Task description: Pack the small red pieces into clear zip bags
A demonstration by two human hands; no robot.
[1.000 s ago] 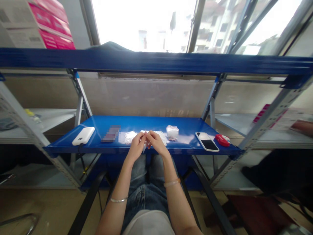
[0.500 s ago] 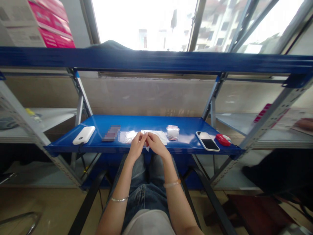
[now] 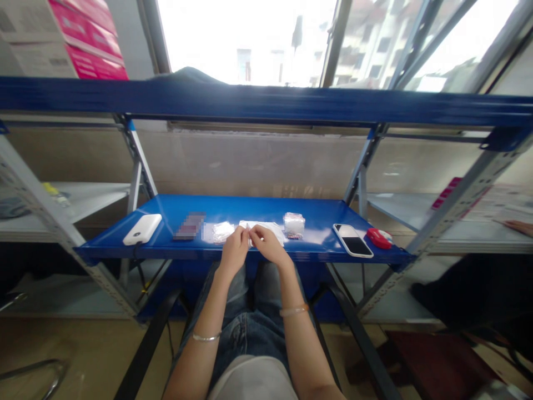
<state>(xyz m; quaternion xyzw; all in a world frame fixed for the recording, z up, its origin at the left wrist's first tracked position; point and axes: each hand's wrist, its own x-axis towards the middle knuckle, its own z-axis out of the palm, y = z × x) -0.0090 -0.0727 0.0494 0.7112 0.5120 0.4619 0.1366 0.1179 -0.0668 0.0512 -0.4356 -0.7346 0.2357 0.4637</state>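
The left hand (image 3: 234,248) and the right hand (image 3: 266,244) meet at the near edge of the blue shelf (image 3: 250,208), fingertips pinched together on one small clear packet (image 3: 249,239). It is too small to tell what it contains. Both hands are curled, thumbs and forefingers closed on the packet, which hangs just over the shelf's near middle, in front of a white sheet (image 3: 268,229) lying flat there.

Each wrist carries one bangle: a silver one (image 3: 204,336) on the left, a pinkish one (image 3: 293,310) on the right.

On the shelf, from left to right, lie one white power bank (image 3: 142,229), one dark blurred card (image 3: 189,226), one clear bag of small pieces (image 3: 221,230) just left of the hands, one small clear box (image 3: 293,223) just right of the sheet with a few tiny reddish bits at its near side, one phone (image 3: 353,240) with its dark screen up, and one red oval thing (image 3: 378,238) at the far right end.

Above to the left, pink and white cartons (image 3: 66,39) sit on the upper shelf. At the far right edge, another person's fingers (image 3: 518,226) rest on the neighbouring grey shelf (image 3: 416,214).
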